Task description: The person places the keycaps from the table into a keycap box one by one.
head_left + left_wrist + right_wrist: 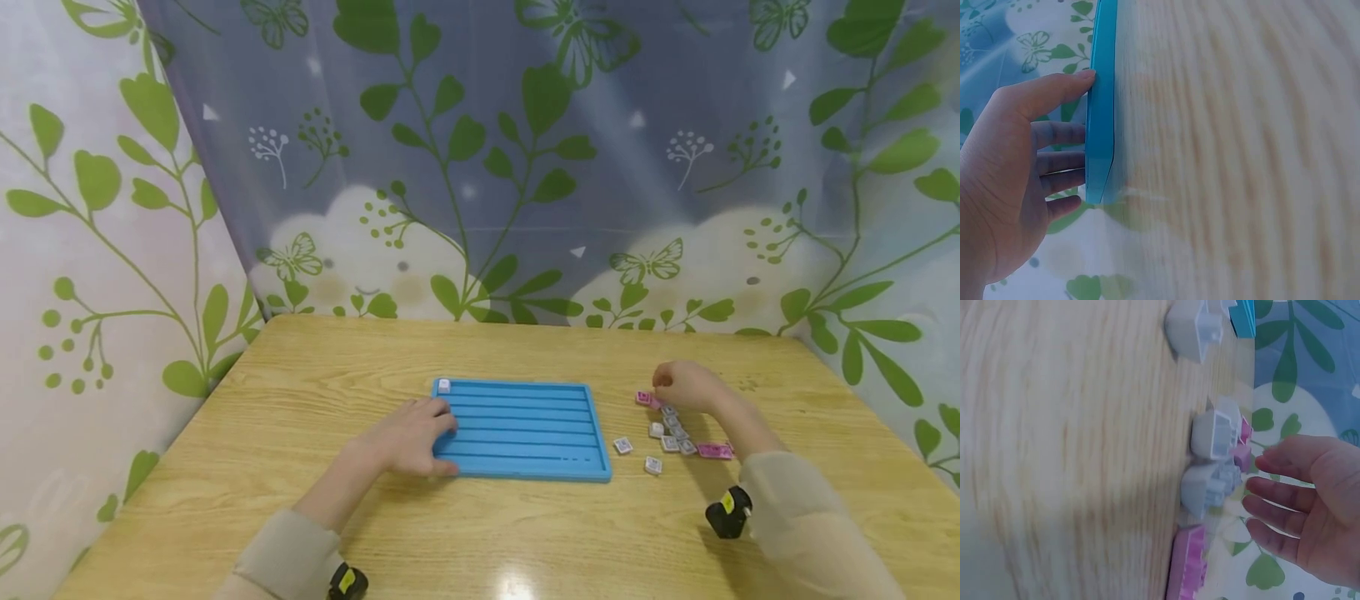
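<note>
A blue tray (517, 429) with raised parallel ridges lies flat on the table, and a white keycap (444, 386) sits in its far left corner. My left hand (411, 437) rests over its left edge. The thumb (1079, 81) touches the tray's side rim, with the other fingers extended across it. My right hand (690, 387) hovers, fingers bent, at the far end of a loose group of grey-white keycaps (672, 423). Close by its fingertips lies a pink keycap (642, 398); nothing shows between the fingers.
Nearer the tray lie two white keycaps (622, 446) (653, 465) apart from the group. A longer pink keycap (715, 451) is below my right wrist. The wooden table (480, 533) meets a patterned curtain (480, 167) at the back.
</note>
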Demonstrator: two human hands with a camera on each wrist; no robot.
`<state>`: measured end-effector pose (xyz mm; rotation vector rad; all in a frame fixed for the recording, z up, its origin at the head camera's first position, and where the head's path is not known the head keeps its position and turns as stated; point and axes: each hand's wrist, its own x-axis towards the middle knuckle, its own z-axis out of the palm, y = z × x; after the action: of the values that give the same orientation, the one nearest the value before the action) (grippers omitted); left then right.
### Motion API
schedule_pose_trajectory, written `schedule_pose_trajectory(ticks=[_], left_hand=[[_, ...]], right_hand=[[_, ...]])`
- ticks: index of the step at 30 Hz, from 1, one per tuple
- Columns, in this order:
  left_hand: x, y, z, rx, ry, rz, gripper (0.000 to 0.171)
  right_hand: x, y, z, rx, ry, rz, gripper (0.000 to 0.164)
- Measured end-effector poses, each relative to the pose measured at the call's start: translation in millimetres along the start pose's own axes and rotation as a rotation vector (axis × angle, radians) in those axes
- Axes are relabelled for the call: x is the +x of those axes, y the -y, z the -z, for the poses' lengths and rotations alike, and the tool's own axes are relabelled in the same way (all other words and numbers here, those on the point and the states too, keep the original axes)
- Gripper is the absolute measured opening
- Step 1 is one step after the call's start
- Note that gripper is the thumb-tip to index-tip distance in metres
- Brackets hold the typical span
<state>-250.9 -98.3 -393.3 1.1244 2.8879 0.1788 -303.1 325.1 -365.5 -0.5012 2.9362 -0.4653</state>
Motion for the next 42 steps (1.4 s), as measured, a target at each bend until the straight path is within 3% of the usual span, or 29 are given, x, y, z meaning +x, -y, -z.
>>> schedule_pose_trajectory(ticks=[10, 17, 25, 33, 42], left_hand=[[-0.8, -0.9, 1.8, -0.013, 0.006, 0.012, 0.055], [0.4, 1.3, 0.1, 0.001, -0.002, 0.001, 0.057], [0.0, 3.0, -2.2, 0.02, -0.004, -0.011, 0.057], [-2.1, 2.0, -3.8, 0.009, -0.011, -0.015, 0.056], [1.5, 3.9, -3.7, 0.058, -0.021, -0.027, 0.058]], right_hand=[[-9.1, -3.7, -2.1, -0.009, 0.074, -0.085, 0.021], [-6.6, -2.2, -5.9, 0.032, 0.055, -0.118, 0.024], [-8.0, -0.3, -4.5, 0.004, 0.034, -0.15, 0.035], [-6.9, -3.4, -2.3, -0.035, 0.001, -0.156, 0.023], [-5.8, -5.0, 6.1, -0.026, -0.042, -0.126, 0.019]])
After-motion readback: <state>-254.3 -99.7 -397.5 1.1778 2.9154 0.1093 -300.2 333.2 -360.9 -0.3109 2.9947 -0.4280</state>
